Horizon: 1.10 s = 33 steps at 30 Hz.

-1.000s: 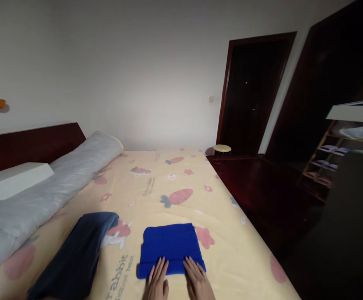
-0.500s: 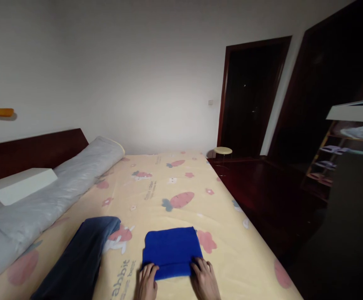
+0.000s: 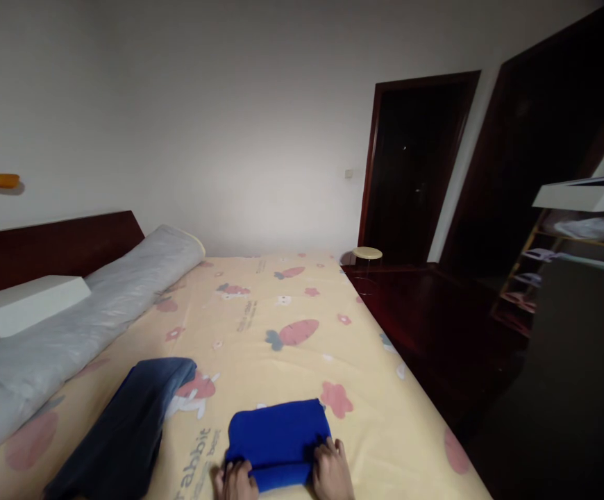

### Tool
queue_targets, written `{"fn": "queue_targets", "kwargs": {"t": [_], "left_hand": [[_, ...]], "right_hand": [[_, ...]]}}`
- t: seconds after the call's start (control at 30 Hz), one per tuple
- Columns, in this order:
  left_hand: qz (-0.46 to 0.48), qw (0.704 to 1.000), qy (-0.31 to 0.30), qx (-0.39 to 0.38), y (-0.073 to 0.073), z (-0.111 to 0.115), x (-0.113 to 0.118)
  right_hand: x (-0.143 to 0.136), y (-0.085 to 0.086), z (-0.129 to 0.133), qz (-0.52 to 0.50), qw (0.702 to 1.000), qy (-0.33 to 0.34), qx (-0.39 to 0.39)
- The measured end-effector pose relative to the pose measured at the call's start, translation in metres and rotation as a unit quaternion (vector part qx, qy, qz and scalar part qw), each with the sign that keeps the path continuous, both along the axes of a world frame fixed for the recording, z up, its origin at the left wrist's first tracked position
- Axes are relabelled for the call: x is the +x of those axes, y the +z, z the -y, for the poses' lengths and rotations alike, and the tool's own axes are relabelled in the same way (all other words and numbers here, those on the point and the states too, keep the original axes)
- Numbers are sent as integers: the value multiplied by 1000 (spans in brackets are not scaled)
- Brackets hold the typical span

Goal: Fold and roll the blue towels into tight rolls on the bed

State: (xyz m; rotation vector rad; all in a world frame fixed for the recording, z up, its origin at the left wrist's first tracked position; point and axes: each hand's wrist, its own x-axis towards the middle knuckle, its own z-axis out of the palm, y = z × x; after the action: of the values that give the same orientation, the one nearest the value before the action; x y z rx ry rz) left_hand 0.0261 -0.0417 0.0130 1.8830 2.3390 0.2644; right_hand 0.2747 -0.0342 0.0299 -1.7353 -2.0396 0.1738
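Note:
A bright blue folded cloth [image 3: 278, 434] lies flat on the bed, with a narrow strip turned over along its near edge. My left hand [image 3: 238, 480] closes its fingers on the near left corner. On the near right corner, my right hand [image 3: 332, 470] has curled fingers gripping the fabric. Whether the cloth is a garment or a towel I cannot tell. To the left lies a folded dark blue garment [image 3: 119, 430] that looks like trousers, apart from both hands.
The bed [image 3: 302, 368] has a yellow sheet printed with carrots and flowers. A grey roll [image 3: 109, 298] and a white box [image 3: 36, 305] lie along the headboard [image 3: 62, 243]. Beyond the right edge stand a round stool [image 3: 368, 253] and a rack [image 3: 523, 278].
Both hands have drawn the blue cloth slightly toward me, and its near edge strip looks more folded over. The view has shifted a little. The dark garment stays where it was.

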Motion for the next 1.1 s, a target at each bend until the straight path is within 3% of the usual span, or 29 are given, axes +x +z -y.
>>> {"fn": "queue_targets", "kwargs": {"t": [0.13,0.23,0.33,0.43,0.57,0.67,0.8,0.9,1.03,1.1], "left_hand": [[-18,999,41,-15,26,1,7],[-14,998,64,5,37,-1,10],[-21,995,27,94,26,-1,18],[-3,979,-84,184,2,-1,29],[-8,960,-149,236,-18,-2,27],[-24,969,-122,214,-17,1,12],[-54,983,3,173,-12,9,-1],[-56,984,45,165,-9,7,8],[8,985,-116,128,-4,-9,35],[20,981,-159,106,0,-17,40]], "right_hand": [[-11,1,-1,3,998,-55,23],[-20,-3,-2,-17,998,-37,49],[-37,-10,1,-54,996,46,60],[-59,-12,4,-81,989,119,32],[-65,-7,1,-63,992,108,-10],[-42,-6,-5,-36,996,77,5],[-10,-7,-9,-8,1000,2,26],[-17,-3,-9,-9,999,-18,30],[-58,12,-12,-51,994,90,-31],[-68,19,-15,-53,987,131,-73]]}}
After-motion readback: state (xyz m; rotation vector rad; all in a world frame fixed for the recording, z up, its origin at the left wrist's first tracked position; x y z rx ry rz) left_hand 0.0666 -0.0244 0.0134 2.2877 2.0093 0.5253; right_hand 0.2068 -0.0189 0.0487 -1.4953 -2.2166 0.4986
